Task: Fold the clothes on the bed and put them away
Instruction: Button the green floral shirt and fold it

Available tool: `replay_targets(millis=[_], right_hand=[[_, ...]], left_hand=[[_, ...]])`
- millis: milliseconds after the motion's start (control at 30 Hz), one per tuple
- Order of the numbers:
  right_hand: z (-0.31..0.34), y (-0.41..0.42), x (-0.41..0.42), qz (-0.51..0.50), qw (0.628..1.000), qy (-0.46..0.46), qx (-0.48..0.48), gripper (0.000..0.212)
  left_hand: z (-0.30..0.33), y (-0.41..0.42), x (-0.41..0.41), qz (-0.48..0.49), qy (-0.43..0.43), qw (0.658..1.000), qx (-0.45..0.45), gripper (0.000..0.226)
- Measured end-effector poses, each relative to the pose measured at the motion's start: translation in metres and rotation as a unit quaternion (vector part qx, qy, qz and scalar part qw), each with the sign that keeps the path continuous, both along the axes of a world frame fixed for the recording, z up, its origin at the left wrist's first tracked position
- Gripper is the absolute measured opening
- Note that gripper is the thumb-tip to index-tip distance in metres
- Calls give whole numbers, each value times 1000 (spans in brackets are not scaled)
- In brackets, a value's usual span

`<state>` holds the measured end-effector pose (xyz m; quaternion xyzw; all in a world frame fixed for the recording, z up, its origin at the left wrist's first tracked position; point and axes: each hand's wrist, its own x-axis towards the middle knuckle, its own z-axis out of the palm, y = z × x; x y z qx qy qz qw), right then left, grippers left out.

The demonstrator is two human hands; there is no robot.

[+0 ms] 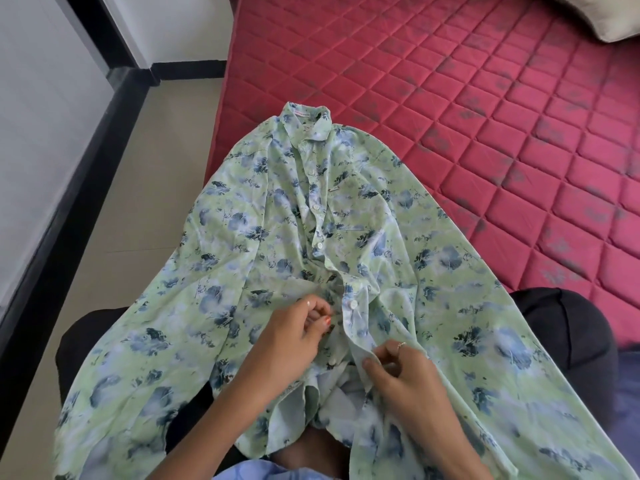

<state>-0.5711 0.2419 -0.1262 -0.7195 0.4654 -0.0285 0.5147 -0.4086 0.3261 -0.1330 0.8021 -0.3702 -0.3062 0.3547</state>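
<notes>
A light green shirt (263, 216) with blue floral print lies spread front-up over my lap and the edge of the red quilted mattress (485, 116), collar pointing away from me. Its upper buttons are fastened; the lower placket is open. My left hand (294, 336) pinches the left placket edge just below a white button. My right hand (401, 372) pinches the right placket strip between thumb and fingers, close beside the left hand.
A beige pillow (602, 15) sits at the mattress's far right corner. Tiled floor (145, 188) runs along the left, bounded by a white wall with black skirting. My knees in dark trousers (568, 327) show on both sides under the shirt.
</notes>
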Motion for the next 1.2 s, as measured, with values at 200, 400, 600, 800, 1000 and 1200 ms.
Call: replay_targets(millis=[200, 400, 600, 800, 1000, 1200], right_hand=[[-8, -13, -7, -48, 981, -35, 186, 25], [-9, -16, -10, -67, 970, -43, 228, 17], [-7, -17, -8, -85, 961, -62, 255, 8], [-1, -16, -9, -102, 952, -77, 280, 10], [17, -19, -10, -108, 909, -128, 382, 7], [38, -23, -11, -108, 856, -198, 465, 11]], left_hand=[[-26, 25, -12, -68, -28, 995, 62, 20], [-41, 18, -26, -123, -49, 989, 69, 21], [-45, 16, -38, -106, -85, 989, 62, 20], [-41, 11, -46, -63, -53, 995, 51, 16], [-16, 19, -41, -13, 2, 1000, -3, 19], [20, 39, -31, 63, 56, 995, -48, 14]])
